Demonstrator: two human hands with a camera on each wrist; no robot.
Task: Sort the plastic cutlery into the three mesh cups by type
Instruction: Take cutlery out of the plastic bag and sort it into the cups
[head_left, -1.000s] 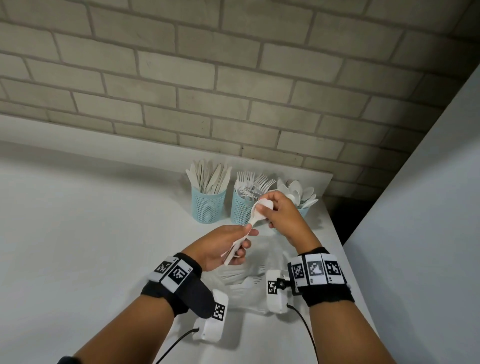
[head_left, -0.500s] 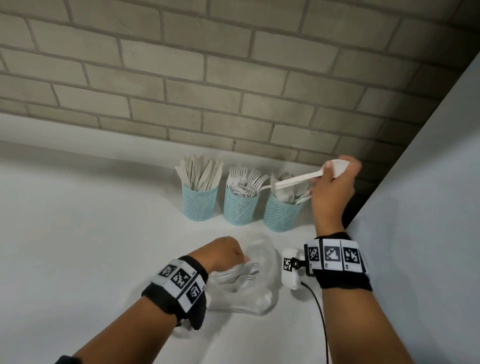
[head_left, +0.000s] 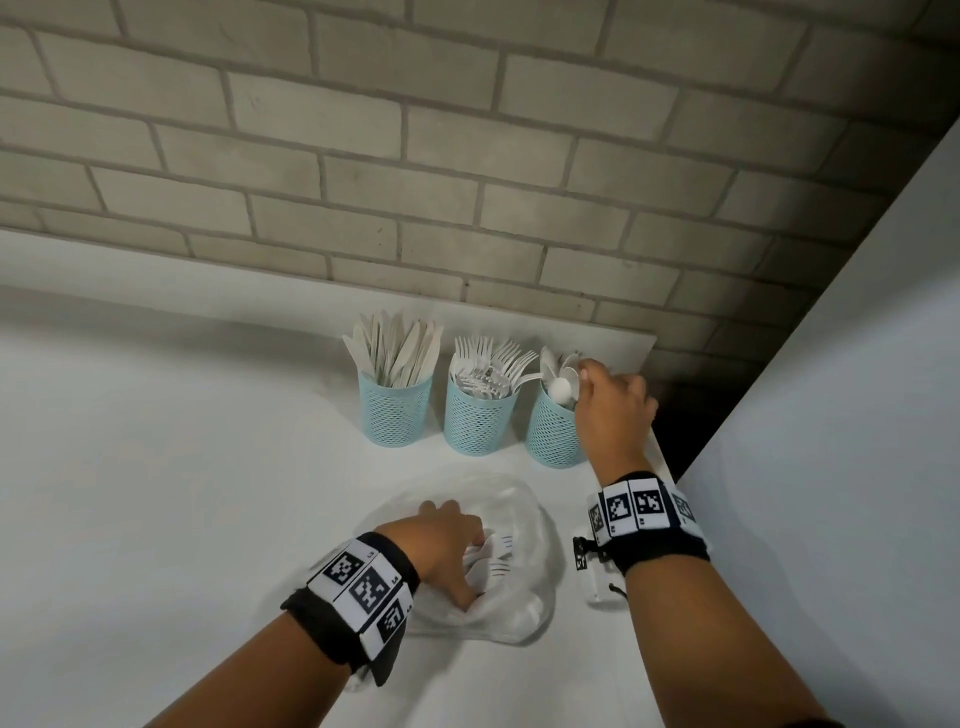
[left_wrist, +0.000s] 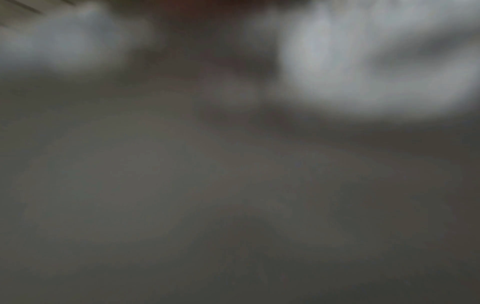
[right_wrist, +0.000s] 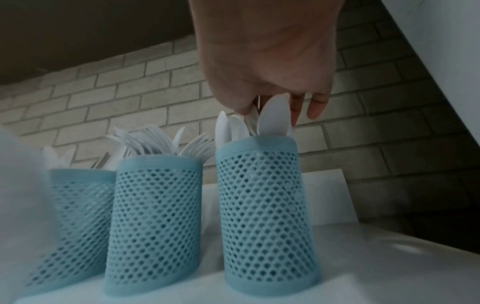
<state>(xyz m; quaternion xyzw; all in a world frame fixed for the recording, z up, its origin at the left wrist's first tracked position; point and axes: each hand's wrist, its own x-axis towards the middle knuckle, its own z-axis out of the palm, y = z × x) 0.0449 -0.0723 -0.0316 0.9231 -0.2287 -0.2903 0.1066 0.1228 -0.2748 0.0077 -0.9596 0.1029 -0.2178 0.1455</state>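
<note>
Three blue mesh cups stand in a row by the wall: knives (head_left: 395, 410), forks (head_left: 480, 421) and spoons (head_left: 553, 436). My right hand (head_left: 582, 379) hovers over the spoon cup (right_wrist: 259, 205). Its thumb and fingertips (right_wrist: 298, 111) sit on either side of the bowl of a white spoon (right_wrist: 272, 121) that stands in the cup. My left hand (head_left: 467, 566) reaches into a clear plastic bag (head_left: 524, 597) on the table, fingers curled on white cutlery; fork tines (head_left: 501, 545) show beside it. The left wrist view is a grey blur.
A brick wall runs behind the cups. A grey panel (head_left: 831, 415) rises at the right, with a dark gap (head_left: 680, 415) past the white table's right edge. The fork cup (right_wrist: 155, 216) stands close beside the spoon cup.
My right hand took the spoon from my left, carried it right over the spoon cup and lowered it in. My left hand dropped into the bag.
</note>
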